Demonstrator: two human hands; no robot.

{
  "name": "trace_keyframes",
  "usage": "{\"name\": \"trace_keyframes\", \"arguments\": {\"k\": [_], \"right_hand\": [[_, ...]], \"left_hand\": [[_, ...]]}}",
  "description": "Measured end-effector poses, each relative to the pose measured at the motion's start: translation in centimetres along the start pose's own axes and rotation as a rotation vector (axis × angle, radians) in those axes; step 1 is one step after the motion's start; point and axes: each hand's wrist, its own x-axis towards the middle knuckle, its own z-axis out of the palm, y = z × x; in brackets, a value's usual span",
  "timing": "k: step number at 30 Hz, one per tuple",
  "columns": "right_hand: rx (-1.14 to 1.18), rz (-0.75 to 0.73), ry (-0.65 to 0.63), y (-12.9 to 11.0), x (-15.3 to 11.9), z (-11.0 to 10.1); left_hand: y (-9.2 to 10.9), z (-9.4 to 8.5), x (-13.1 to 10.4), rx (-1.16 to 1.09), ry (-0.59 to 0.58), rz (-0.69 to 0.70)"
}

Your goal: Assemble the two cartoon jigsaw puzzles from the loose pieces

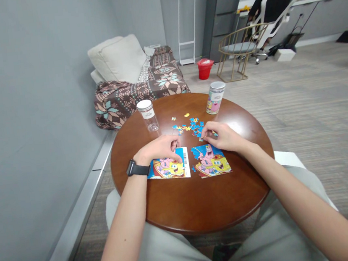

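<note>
A cartoon reference card (pixel 186 167) lies flat on the round brown table (pixel 202 207), partly covered by my left hand (pixel 165 148). That hand's fingers are curled and apart, with nothing seen between them. Right of the card is a partly assembled puzzle (pixel 212 161) with a pink and a yellow figure and an uneven left edge. My right hand (pixel 219 135) is just above it, thumb and index finger pinched at the edge of a pile of loose blue and yellow pieces (pixel 195 127). What the pinch holds is too small to name.
A clear jar with a white lid (pixel 148 116) stands at the table's back left, a printed jar (pixel 215 98) at the back right. Beyond are a patterned sofa (pixel 167 78), a red bin (pixel 205 69), a gold-framed chair (pixel 240 48) and a person in an office chair.
</note>
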Motion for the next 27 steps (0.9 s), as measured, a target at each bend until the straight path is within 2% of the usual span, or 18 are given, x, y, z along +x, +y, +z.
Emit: {"name": "trace_keyframes", "arguments": {"k": [6, 11, 14, 21, 27], "right_hand": [[0.197, -0.069, -0.174, -1.4, 0.2, 0.2], [0.302, 0.061, -0.274, -1.9, 0.0, 0.4], [0.320, 0.079, -0.279, -1.8, 0.0, 0.5], [0.356, -0.034, -0.244, -1.4, 0.1, 0.6], [0.486, 0.094, -0.293, -1.7, -0.1, 0.6]], "left_hand": [[-0.2, 0.1, 0.1, 0.018, 0.003, -0.003], [-0.2, 0.2, 0.1, 0.014, 0.010, 0.000], [0.0, 0.1, 0.0, 0.018, 0.012, 0.001], [0.2, 0.0, -0.1, 0.022, 0.008, 0.006], [0.5, 0.1, -0.1, 0.023, 0.023, 0.022]]}}
